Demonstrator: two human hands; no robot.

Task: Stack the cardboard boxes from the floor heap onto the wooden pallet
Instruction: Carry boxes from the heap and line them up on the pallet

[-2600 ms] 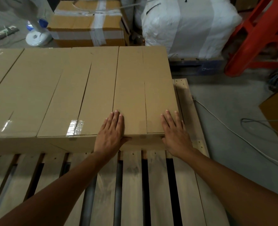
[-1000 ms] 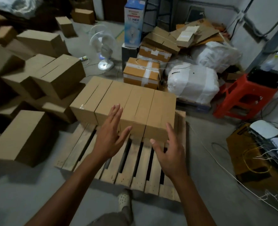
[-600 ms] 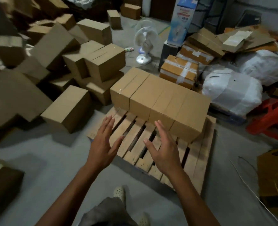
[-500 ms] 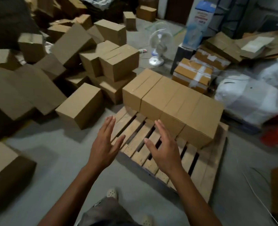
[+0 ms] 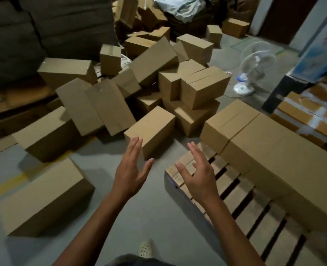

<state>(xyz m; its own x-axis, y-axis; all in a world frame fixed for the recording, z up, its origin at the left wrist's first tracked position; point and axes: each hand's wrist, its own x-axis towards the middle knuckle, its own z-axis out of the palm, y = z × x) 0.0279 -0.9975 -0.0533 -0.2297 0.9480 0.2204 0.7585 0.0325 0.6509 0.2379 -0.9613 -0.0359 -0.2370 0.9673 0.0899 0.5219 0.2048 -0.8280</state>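
Risk, floor heap [image 5: 109,104], left and centre: the boxes lie tilted and lean on one another. Pulling one from the middle could let its neighbours slide or topple. The lone box [image 5: 151,131] at the heap's near edge has nothing resting on it, so it is probably the safest pick.

Risk, wooden pallet [image 5: 243,206], right: its near-left corner juts toward the walking line. It is a likely trip point once a carried box blocks the view down. The row of boxes [image 5: 274,150] runs along the pallet's far side, and a careless set-down could knock it out of line.

Obs: left hand [image 5: 131,171] has straight fingers [image 5: 135,146] and a spread thumb, and holds nothing. The right hand [image 5: 198,175] is loosely spread and also empty. The palms face each other in the air.

The lone box lies on the floor [image 5: 155,208] just beyond the left fingers, untouched and left of the right hand. In this view the right hand overlaps the pallet's near-left corner.
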